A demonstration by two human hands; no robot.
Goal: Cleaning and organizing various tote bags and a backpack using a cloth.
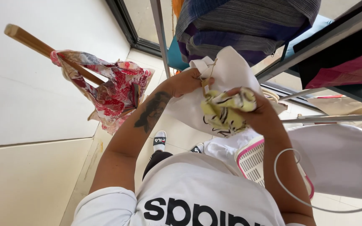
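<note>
White bag (235, 69): matt cloth. Yellow rag (225, 109): soft printed cloth. Stick (34, 44): bare wood. Rack bars (315, 44): smooth metal. Floor (34, 175): glossy tile.

White short-sleeved shirt (197, 192), tattooed left forearm (151, 111)

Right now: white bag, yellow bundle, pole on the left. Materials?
White bag: looks like matte woven cloth; it creases softly. Yellow bundle in the right hand: thin printed fabric, crumpled with black markings. Pole: probably bare wood, tan with a square-cut end.
</note>
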